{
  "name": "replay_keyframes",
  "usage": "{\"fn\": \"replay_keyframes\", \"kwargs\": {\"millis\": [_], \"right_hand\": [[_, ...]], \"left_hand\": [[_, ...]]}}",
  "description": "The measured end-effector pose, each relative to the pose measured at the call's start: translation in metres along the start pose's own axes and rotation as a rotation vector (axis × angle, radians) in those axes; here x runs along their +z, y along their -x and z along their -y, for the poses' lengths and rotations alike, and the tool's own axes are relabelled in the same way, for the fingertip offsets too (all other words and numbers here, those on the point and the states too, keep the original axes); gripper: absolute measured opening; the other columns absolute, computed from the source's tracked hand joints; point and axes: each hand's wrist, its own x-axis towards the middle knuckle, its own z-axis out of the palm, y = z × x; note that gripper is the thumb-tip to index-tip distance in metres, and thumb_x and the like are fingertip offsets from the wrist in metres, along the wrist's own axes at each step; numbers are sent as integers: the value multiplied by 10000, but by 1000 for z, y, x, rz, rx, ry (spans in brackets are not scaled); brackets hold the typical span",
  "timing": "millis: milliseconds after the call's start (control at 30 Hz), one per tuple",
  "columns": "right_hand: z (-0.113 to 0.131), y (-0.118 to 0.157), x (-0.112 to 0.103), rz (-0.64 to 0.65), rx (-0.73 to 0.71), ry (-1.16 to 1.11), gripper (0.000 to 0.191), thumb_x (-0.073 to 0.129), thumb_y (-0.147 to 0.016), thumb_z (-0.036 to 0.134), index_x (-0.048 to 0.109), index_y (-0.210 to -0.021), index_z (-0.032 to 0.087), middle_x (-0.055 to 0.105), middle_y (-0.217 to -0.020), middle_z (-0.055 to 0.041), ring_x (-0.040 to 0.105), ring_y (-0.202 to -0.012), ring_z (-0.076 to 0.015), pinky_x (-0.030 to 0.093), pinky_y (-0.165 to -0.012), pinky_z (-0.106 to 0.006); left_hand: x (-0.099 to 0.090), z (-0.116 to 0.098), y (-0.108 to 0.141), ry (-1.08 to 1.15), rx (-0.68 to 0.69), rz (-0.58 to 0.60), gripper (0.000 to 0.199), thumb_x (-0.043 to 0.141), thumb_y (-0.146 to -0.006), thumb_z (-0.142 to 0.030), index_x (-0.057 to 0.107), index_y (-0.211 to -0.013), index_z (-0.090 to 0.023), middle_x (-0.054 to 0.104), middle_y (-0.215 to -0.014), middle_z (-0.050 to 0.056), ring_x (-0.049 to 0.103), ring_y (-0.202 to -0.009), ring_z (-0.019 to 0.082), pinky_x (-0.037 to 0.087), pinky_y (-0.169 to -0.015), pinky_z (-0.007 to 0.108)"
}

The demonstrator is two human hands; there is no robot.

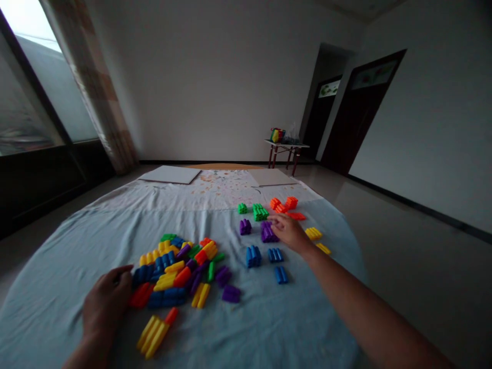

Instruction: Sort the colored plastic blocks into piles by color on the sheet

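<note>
My left hand point(106, 302) rests on the cloth, its fingers curled beside a blue block point(142, 275) at the edge of a mixed heap of plastic toy blocks point(177, 269). Below the heap lies a long yellow block with a red end point(154, 333). My right hand point(288, 231) reaches across, fingertips on a stack of purple blocks point(268, 233). Around it, small groups stand sorted by colour: green point(260, 212), orange point(280, 205), blue point(253, 256) and yellow point(313, 233). Whatever lies under my left palm is hidden.
The blocks lie on a pale blue cloth point(49, 307) spread over a low surface. Two white boards point(169, 174) lie at its far end. Beyond it, a small table point(286, 145) holds a colourful bag, with dark doors point(357, 113) behind.
</note>
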Motion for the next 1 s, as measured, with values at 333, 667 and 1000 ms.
{"fn": "replay_keyframes", "kwargs": {"millis": [333,667,1000], "right_hand": [[95,72,67,440,-245,-114,374,665,-760,253,621,-1121,165,651,-1024,-83,579,-987,-207,447,-908,-318],[98,79,70,347,-181,-160,375,694,-719,134,594,-1076,194,560,-1002,-50,548,-976,-178,444,-895,-293],[74,87,66,556,-267,-248,500,813,-581,423,624,-981,189,578,-1022,-50,551,-982,-190,448,-889,-291]], "left_hand": [[-3,-6,6,41,-63,39,425,384,-817,-384,624,-1097,-173,644,-997,105,587,-806,213,418,-620,283],[-3,-8,4,46,-87,44,422,406,-796,-398,638,-1082,-192,645,-971,94,586,-790,214,411,-593,281],[-8,-10,4,-30,-23,30,442,375,-807,-408,643,-1072,-178,655,-941,98,590,-749,213,419,-554,268]]}}
